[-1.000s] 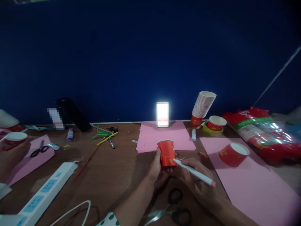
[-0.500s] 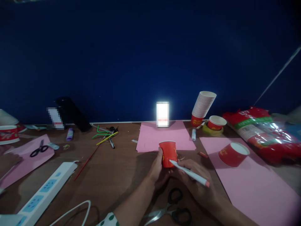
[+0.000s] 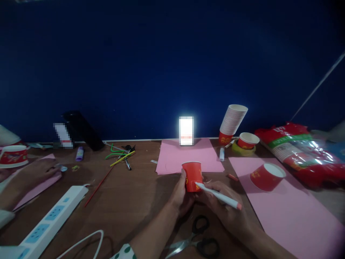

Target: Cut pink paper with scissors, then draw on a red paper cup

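My left hand [image 3: 180,194] is wrapped round a red paper cup [image 3: 193,176] with yellow print, holding it upright above the table. In my right hand [image 3: 225,205] is a white marker pen [image 3: 222,197] with a reddish end, gripped like a writing tool. The pen's tip meets or nearly meets the lower side of the cup. Below my hands lies a pair of black-handled scissors [image 3: 201,239]. Just behind the cup is a stack of pink paper [image 3: 185,156].
On the right, another red cup [image 3: 266,177] lies tilted on a pink sheet [image 3: 291,212], near a plastic bag [image 3: 293,151]. A leaning cup stack [image 3: 233,120] stands behind. Leftward are a power strip [image 3: 51,223], pipe cleaners [image 3: 121,157] and another person's hand [image 3: 35,176].
My pen has shifted slightly to the right along the cup. At the left, the other person's hand has reached in over the pink paper where scissors lay, now hidden from view.
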Demonstrator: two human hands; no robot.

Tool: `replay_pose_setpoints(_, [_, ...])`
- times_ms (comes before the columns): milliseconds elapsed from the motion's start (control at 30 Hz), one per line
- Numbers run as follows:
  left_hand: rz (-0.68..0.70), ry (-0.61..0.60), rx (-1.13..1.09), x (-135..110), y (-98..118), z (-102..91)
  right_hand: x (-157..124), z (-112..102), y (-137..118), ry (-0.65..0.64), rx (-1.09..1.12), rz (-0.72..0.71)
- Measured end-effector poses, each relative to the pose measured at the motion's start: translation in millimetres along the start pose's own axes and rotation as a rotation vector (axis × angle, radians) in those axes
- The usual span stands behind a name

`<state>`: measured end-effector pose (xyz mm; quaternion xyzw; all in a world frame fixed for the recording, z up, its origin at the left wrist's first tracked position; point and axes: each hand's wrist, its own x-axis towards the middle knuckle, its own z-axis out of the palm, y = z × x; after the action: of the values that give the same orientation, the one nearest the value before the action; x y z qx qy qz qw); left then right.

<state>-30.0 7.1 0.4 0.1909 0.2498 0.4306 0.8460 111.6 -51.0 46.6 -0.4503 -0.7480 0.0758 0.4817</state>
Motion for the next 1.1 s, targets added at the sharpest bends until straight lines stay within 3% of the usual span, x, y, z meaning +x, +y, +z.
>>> replay_pose_setpoints(567, [0.012,0.024,-0.037,-0.3,-0.3,2.1,-2.3,2.9,2.5,-0.022,0.079,0.124])
replay_pose_setpoints(733, [0.008,0.0,-0.007,0.4,-1.2,0.7,-1.9,4.5,4.8,-0.028,0.114,0.081])
replay_pose_setpoints(1100, [0.018,0.025,-0.005,-1.0,-1.0,3.3,0.0,0.5,-1.2,-0.039,0.096,0.143])
